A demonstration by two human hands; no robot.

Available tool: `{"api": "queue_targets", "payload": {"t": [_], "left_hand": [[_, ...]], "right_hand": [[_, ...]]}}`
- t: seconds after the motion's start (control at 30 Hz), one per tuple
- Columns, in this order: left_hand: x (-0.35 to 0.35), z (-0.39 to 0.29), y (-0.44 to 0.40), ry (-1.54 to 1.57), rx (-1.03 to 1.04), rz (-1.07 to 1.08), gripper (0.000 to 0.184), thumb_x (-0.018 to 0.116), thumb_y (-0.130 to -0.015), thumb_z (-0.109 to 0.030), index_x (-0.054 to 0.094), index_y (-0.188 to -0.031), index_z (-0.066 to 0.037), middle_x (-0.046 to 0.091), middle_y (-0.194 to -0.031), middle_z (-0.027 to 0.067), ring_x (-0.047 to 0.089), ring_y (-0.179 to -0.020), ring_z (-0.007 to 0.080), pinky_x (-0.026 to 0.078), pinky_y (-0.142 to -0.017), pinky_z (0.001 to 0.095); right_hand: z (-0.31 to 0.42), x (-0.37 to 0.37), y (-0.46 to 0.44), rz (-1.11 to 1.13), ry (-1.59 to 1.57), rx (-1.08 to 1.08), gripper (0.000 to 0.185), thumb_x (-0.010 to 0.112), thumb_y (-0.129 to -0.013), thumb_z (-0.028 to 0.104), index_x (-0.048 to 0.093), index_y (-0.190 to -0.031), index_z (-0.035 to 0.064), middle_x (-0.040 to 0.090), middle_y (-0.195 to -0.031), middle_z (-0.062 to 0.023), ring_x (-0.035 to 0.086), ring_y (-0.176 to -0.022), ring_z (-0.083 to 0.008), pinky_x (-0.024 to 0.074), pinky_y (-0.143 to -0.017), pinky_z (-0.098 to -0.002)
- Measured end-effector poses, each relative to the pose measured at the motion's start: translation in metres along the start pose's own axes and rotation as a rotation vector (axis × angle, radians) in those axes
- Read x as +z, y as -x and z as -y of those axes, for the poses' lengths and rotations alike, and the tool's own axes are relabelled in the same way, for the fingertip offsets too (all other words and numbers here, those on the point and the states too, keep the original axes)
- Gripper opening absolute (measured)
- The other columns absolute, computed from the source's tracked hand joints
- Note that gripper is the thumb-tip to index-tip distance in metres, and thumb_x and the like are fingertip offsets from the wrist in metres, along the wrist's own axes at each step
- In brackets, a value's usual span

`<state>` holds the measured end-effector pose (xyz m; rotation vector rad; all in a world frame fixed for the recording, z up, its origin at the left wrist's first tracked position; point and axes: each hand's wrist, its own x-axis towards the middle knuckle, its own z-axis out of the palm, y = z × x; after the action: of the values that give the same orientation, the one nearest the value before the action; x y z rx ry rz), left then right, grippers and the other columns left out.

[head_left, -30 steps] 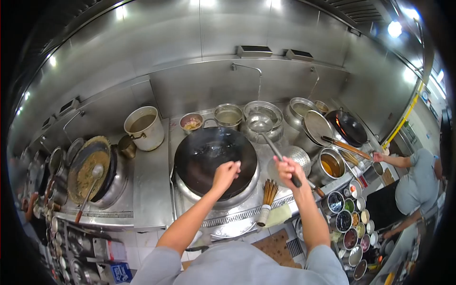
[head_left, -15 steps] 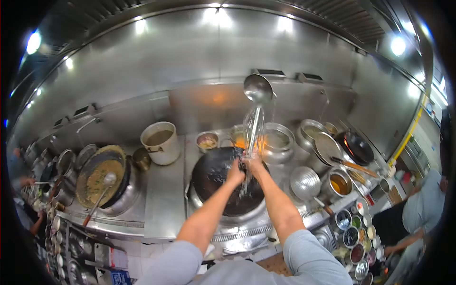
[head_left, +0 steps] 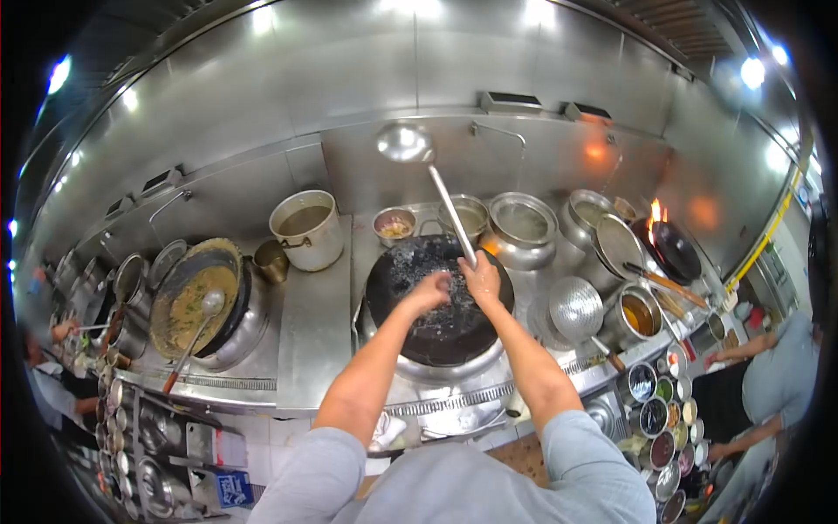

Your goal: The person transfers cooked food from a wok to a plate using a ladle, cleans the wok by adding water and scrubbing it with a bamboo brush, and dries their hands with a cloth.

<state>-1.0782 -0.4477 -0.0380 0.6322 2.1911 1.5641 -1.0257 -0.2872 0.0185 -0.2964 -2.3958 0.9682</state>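
A long-handled metal ladle [head_left: 406, 142] is raised above the black wok [head_left: 401, 336], its bowl near the back wall. My right hand [head_left: 480, 279] is wrapped round the lower end of its handle. My left hand [head_left: 429, 292] is over the wok, beside my right hand; its fingers look curled and blurred, and I cannot make out whether they hold anything. Water splashes show in the wok. Behind it stand a small bowl of food [head_left: 394, 224] and metal pots, one of them a round pot [head_left: 522, 218].
At the left are a tall pot [head_left: 306, 229] and a large pan [head_left: 195, 297] with a ladle in it. A perforated strainer [head_left: 576, 309] and a pot of orange liquid [head_left: 639, 315] lie right. Flames rise by another wok [head_left: 672, 251]. A co-worker [head_left: 777, 367] stands far right.
My hands first came together over the wok with the ladle raised and water pouring. Since then my left hand has come off the handle, and the ladle's bowl has swung left.
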Motion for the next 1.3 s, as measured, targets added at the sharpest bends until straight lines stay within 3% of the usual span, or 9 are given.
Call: {"api": "queue_targets", "payload": {"t": [0.13, 0.27, 0.33, 0.4, 0.47, 0.7, 0.87, 1.2, 1.3], "left_hand": [[0.017, -0.082, -0.004, 1.012, 0.131, -0.167, 0.031, 0.065, -0.089, -0.027, 0.051, -0.113, -0.012, 0.060, -0.104, 0.0069, 0.059, -0.081, 0.0162, 0.046, -0.064, 0.0342], [0.031, -0.079, -0.035, 1.182, -0.124, -0.727, 0.034, 0.053, -0.097, -0.042, 0.043, -0.083, -0.014, 0.038, -0.062, -0.0006, 0.041, -0.053, 0.0146, 0.040, -0.050, 0.0344], [0.031, -0.081, -0.021, 1.109, -0.157, -0.696, 0.041, 0.055, -0.096, -0.044, 0.040, -0.072, -0.014, 0.032, -0.052, -0.0023, 0.033, -0.040, 0.0121, 0.035, -0.041, 0.0307], [0.032, -0.091, -0.014, 1.081, -0.129, -0.613, 0.048, 0.055, -0.095, -0.047, 0.035, -0.064, -0.016, 0.027, -0.048, -0.0037, 0.028, -0.035, 0.0114, 0.033, -0.038, 0.0314], [0.033, -0.104, -0.021, 1.095, 0.134, -0.138, 0.049, 0.054, -0.095, -0.050, 0.036, -0.064, -0.017, 0.028, -0.048, -0.0040, 0.029, -0.036, 0.0109, 0.034, -0.039, 0.0317], [0.051, -0.070, -0.003, -0.147, 0.253, -0.177, 0.028, 0.064, -0.090, -0.027, 0.058, -0.105, -0.005, 0.064, -0.089, 0.0063, 0.061, -0.084, 0.0186, 0.049, -0.080, 0.0320], [0.102, -0.017, 0.117, -0.767, 0.494, -0.302, 0.046, 0.067, -0.084, -0.036, 0.060, -0.117, -0.005, 0.056, -0.122, 0.0173, 0.048, -0.120, 0.0360, 0.036, -0.103, 0.0483], [0.128, 0.036, 0.150, -0.820, 0.255, -0.253, 0.016, 0.063, -0.087, -0.024, 0.059, -0.087, -0.009, 0.057, -0.085, 0.0103, 0.056, -0.090, 0.0291, 0.042, -0.077, 0.0435], [0.130, 0.033, 0.150, -0.771, 0.352, -0.299, 0.013, 0.063, -0.087, -0.020, 0.057, -0.081, -0.009, 0.056, -0.077, 0.0090, 0.057, -0.080, 0.0282, 0.042, -0.072, 0.0413]], "right_hand": [[-0.027, -0.021, 0.039, -0.241, 0.099, -0.294, 0.026, 0.067, -0.082, 0.020, 0.059, -0.104, 0.0078, 0.065, -0.086, -0.0160, 0.063, -0.082, -0.0380, 0.0486, -0.070, -0.0481], [-0.018, -0.026, 0.087, -0.230, 0.217, -0.455, 0.032, 0.067, -0.083, 0.021, 0.056, -0.111, 0.0080, 0.063, -0.091, -0.0120, 0.062, -0.083, -0.0337, 0.0466, -0.069, -0.0449], [-0.049, -0.020, 0.100, 0.145, 0.025, -0.237, 0.028, 0.064, -0.088, 0.025, 0.054, -0.106, 0.0055, 0.064, -0.084, -0.0157, 0.063, -0.073, -0.0373, 0.0481, -0.065, -0.0472], [-0.057, -0.036, 0.089, 0.655, -0.343, 0.120, 0.034, 0.063, -0.092, 0.037, 0.051, -0.091, 0.0052, 0.059, -0.064, -0.0104, 0.065, -0.058, -0.0215, 0.0505, -0.051, -0.0375], [-0.071, -0.041, 0.058, 1.013, -0.709, 0.289, 0.031, 0.064, -0.092, 0.033, 0.053, -0.085, 0.0050, 0.055, -0.059, -0.0015, 0.061, -0.055, -0.0123, 0.0487, -0.049, -0.0292], [-0.091, -0.062, -0.007, 0.492, -1.063, 0.244, 0.028, 0.068, -0.088, 0.017, 0.049, -0.105, 0.0071, 0.048, -0.063, -0.0001, 0.046, -0.046, -0.0098, 0.0379, -0.037, -0.0248], [-0.149, -0.098, -0.025, 0.372, -0.666, 0.478, 0.032, 0.061, -0.093, 0.020, 0.041, -0.115, 0.0074, 0.048, -0.063, -0.0022, 0.042, -0.040, -0.0105, 0.0367, -0.031, -0.0311], [-0.342, -0.034, -0.156, 0.097, 0.214, 0.425, 0.019, 0.053, -0.092, 0.015, 0.049, -0.106, 0.0024, 0.055, -0.066, -0.0081, 0.050, -0.046, -0.0182, 0.0453, -0.042, -0.0393], [-0.296, -0.064, -0.170, 0.370, -0.841, 0.899, 0.019, 0.051, -0.094, 0.015, 0.044, -0.078, 0.0080, 0.048, -0.055, -0.0010, 0.047, -0.043, -0.0109, 0.0369, -0.038, -0.0286]]}}
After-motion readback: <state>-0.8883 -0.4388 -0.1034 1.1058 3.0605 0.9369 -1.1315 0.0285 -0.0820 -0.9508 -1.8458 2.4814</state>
